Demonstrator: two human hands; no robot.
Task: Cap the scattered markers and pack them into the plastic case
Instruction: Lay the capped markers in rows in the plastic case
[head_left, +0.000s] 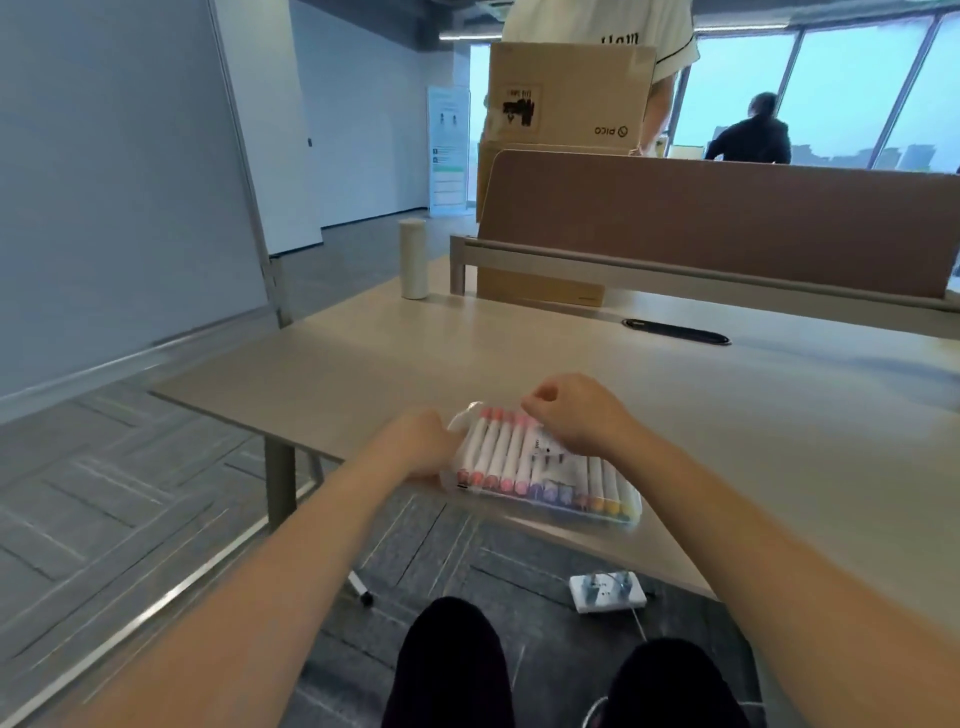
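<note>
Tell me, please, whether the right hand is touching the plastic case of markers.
Touching. The head view shows the right hand lying on top of the plastic case, its curled fingers at the case's far edge, with no gap between them.
</note>
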